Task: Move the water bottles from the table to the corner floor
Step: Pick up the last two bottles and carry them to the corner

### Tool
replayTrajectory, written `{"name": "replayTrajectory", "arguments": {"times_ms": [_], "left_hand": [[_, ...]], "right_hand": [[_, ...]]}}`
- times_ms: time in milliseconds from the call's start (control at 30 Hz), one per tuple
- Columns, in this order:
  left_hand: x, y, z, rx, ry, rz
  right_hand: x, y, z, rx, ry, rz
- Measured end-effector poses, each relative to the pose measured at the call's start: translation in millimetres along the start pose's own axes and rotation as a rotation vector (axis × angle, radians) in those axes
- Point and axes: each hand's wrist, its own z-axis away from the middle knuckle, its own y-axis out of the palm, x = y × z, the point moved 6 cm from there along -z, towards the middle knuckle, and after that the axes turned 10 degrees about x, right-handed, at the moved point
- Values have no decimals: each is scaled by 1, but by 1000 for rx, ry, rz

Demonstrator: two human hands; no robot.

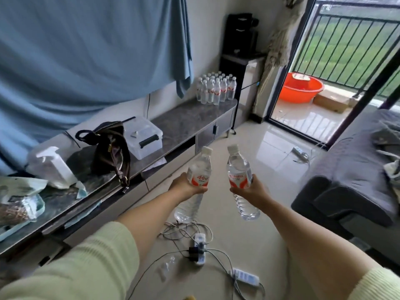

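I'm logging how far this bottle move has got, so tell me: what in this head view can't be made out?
- Cluster of bottles on the long table: too small and overlapping for a sure count.
- Label text on the bottles held by the left hand and right hand: blurred, part covered by fingers.
- Which floor corner is meant: unclear.
- Small clear item on the floor by the cables: blurred.

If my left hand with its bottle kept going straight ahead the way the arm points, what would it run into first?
Probably the cabinet end, below the bottle cluster. The left hand has open floor until there, though depth is unclear.
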Motion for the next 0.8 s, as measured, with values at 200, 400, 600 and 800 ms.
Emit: {"name": "replayTrajectory", "arguments": {"times_ms": [200, 400, 600, 800], "left_hand": [[-50, -3, -74, 76, 41, -35], [-111, 22, -140, 175, 117, -111], [-175, 27, -231, 151, 104, -149], [-255, 33, -330, 67, 50, 65]], "right_hand": [[-20, -46, -34, -108, 89, 4], [-49, -107, -89, -180, 153, -67], [-54, -169, -193, -142, 84, -96], [-55, -258, -305, -40, 46, -97]]}}
